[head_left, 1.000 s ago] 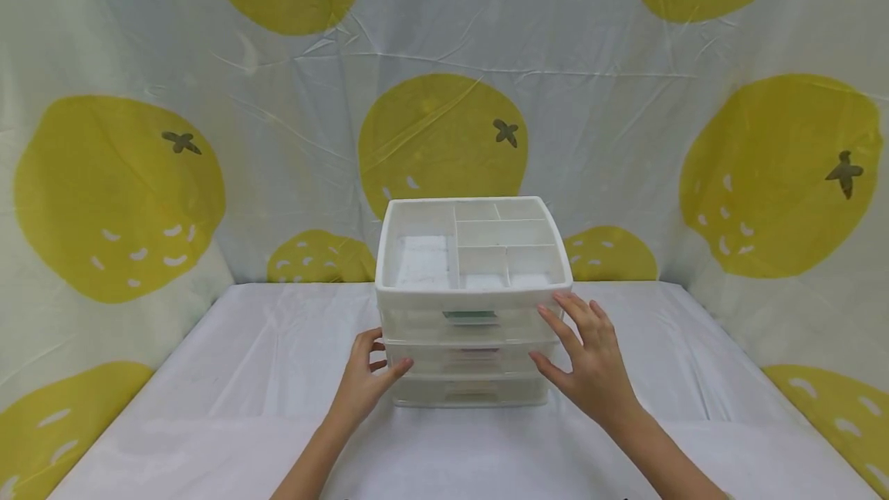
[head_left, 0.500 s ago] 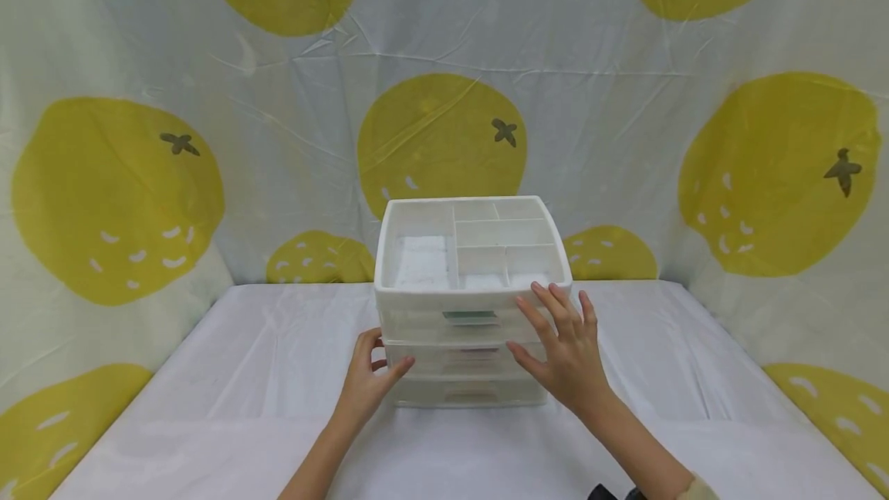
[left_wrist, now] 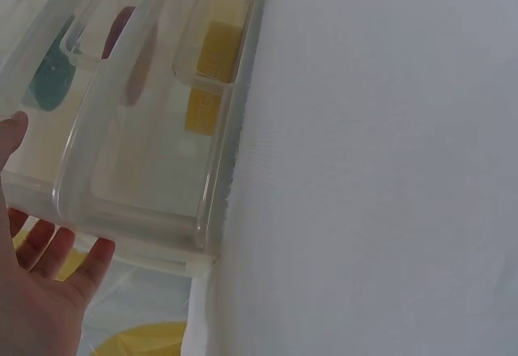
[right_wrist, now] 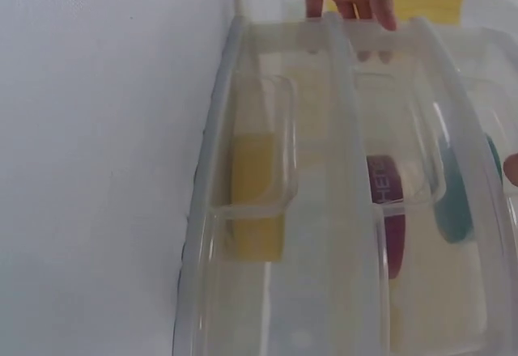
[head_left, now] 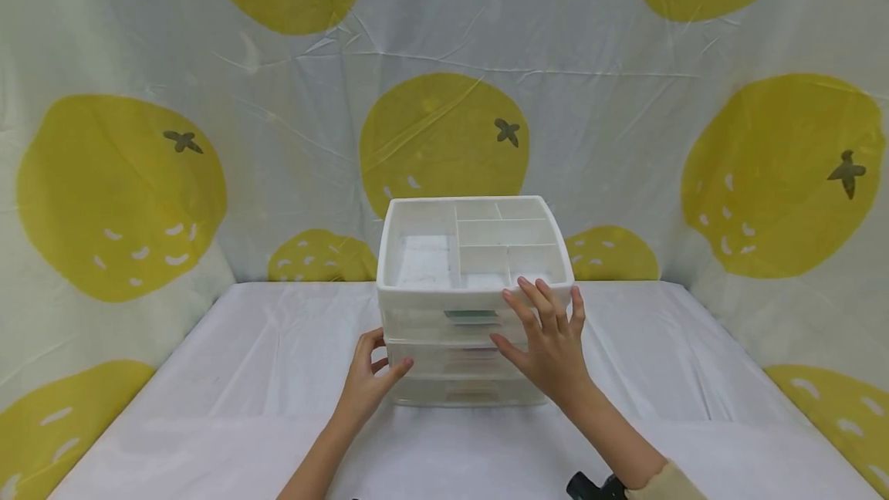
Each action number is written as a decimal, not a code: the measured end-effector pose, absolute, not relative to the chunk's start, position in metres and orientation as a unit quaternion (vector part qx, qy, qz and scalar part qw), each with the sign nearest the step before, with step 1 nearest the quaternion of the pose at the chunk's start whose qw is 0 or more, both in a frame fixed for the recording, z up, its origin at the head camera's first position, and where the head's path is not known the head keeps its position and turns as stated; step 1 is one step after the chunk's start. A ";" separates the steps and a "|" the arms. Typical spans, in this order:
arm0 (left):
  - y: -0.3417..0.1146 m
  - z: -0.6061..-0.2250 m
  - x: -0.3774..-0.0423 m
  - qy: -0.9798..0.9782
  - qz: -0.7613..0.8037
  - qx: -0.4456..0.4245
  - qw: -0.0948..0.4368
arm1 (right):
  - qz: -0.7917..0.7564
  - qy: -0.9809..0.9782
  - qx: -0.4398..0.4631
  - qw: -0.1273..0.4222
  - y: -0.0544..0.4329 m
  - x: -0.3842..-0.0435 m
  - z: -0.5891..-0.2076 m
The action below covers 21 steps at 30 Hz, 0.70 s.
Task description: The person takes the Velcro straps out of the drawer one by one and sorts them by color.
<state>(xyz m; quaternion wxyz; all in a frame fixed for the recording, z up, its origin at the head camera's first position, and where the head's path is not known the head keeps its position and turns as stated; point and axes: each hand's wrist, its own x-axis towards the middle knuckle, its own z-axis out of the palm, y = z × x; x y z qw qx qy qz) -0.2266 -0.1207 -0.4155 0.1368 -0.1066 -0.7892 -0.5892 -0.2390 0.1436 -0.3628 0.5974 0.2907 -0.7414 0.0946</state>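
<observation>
A white plastic drawer unit (head_left: 454, 365) with three translucent drawers stands upright on the table. Its top tray (head_left: 424, 257) is divided into compartments. My left hand (head_left: 366, 378) grips its left side, thumb at the front and the other fingers round the corner. Over the right of its front is my right hand (head_left: 552, 353), fingers spread, fingertips right at the tray's front rim and thumb near the top drawer's handle. Through the drawer fronts show a teal object (right_wrist: 457, 202) at the top, a maroon object (right_wrist: 388, 210) with pale lettering in the middle and a yellow object (right_wrist: 255, 170) at the bottom.
White cloth (head_left: 292, 400) covers the table under the drawer unit. Behind and on both sides hang pale curtains (head_left: 597, 145) printed with large yellow fruit. A black device (head_left: 589, 486) sits by my right sleeve (head_left: 667, 484) at the lower edge.
My right hand has moved left across the front of the drawer unit, from its right edge toward the middle. The left hand and the unit have stayed put.
</observation>
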 end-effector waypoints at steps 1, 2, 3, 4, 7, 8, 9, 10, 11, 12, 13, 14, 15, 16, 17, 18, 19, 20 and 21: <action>-0.121 -0.416 -0.227 -0.788 -0.589 -0.109 0.138 | 0.095 -0.740 0.289 0.600 0.143 -0.240 -0.363; -0.121 -0.416 -0.227 -0.787 -0.590 -0.111 0.140 | 0.095 -0.739 0.288 0.602 0.142 -0.241 -0.363; -0.121 -0.417 -0.228 -0.788 -0.589 -0.111 0.141 | 0.096 -0.738 0.287 0.603 0.142 -0.242 -0.363; -0.121 -0.418 -0.228 -0.788 -0.589 -0.111 0.143 | 0.097 -0.737 0.287 0.604 0.141 -0.242 -0.363; -0.121 -0.419 -0.228 -0.788 -0.589 -0.108 0.145 | 0.097 -0.735 0.281 0.610 0.139 -0.243 -0.363; -0.121 -0.419 -0.228 -0.789 -0.588 -0.103 0.144 | 0.096 -0.735 0.278 0.611 0.138 -0.243 -0.363; -0.121 -0.418 -0.227 -0.789 -0.588 -0.100 0.144 | 0.096 -0.734 0.276 0.614 0.138 -0.243 -0.363; -0.121 -0.416 -0.227 -0.789 -0.590 -0.097 0.143 | 0.096 -0.733 0.273 0.615 0.137 -0.243 -0.363; -0.120 -0.413 -0.225 -0.790 -0.588 -0.098 0.144 | 0.096 -0.733 0.271 0.616 0.137 -0.243 -0.363; -0.119 -0.409 -0.222 -0.790 -0.588 -0.096 0.144 | 0.096 -0.733 0.269 0.617 0.136 -0.243 -0.363; -0.118 -0.406 -0.220 -0.791 -0.588 -0.095 0.143 | 0.096 -0.734 0.268 0.617 0.136 -0.243 -0.363; -0.118 -0.402 -0.218 -0.791 -0.588 -0.093 0.143 | 0.096 -0.734 0.267 0.617 0.136 -0.243 -0.363; -0.117 -0.398 -0.215 -0.790 -0.589 -0.093 0.142 | 0.097 -0.735 0.266 0.617 0.136 -0.242 -0.362; -0.116 -0.394 -0.212 -0.791 -0.588 -0.094 0.140 | 0.097 -0.736 0.266 0.616 0.136 -0.242 -0.362; -0.115 -0.391 -0.210 -0.792 -0.587 -0.094 0.139 | 0.097 -0.736 0.266 0.615 0.136 -0.241 -0.362; -0.115 -0.390 -0.209 -0.792 -0.588 -0.092 0.135 | 0.097 -0.736 0.266 0.615 0.136 -0.241 -0.362; -0.115 -0.389 -0.208 -0.791 -0.589 -0.091 0.134 | 0.098 -0.736 0.268 0.614 0.136 -0.240 -0.362; -0.115 -0.389 -0.207 -0.791 -0.590 -0.092 0.133 | 0.098 -0.736 0.269 0.614 0.136 -0.239 -0.362; -0.115 -0.389 -0.207 -0.791 -0.591 -0.091 0.132 | 0.098 -0.735 0.271 0.614 0.136 -0.237 -0.362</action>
